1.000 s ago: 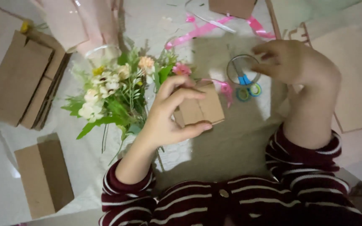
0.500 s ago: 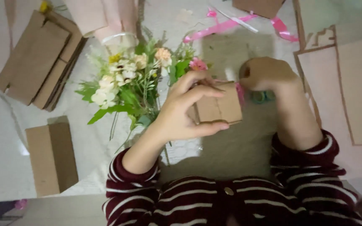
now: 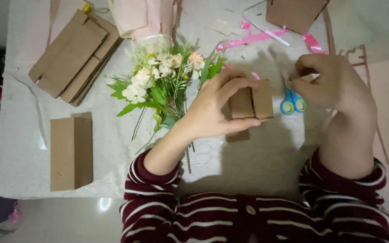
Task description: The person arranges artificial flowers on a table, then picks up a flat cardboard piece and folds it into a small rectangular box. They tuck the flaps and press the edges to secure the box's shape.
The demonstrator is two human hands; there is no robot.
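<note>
we hold a small brown box (image 3: 251, 102) up over the worktop (image 3: 113, 148) in our left hand (image 3: 212, 110), fingers pinching its sides so it stays steady. we cannot see inside it. our right hand (image 3: 334, 85) has fingers pressed together near the blue scissors (image 3: 292, 102). a bunch of flowers (image 3: 165, 78) lies just beside, and flat cardboard pieces (image 3: 70, 54) rest well apart.

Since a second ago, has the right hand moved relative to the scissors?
Yes. The right hand has lifted off the scissors, which were under it, and is now just right of them.
</note>
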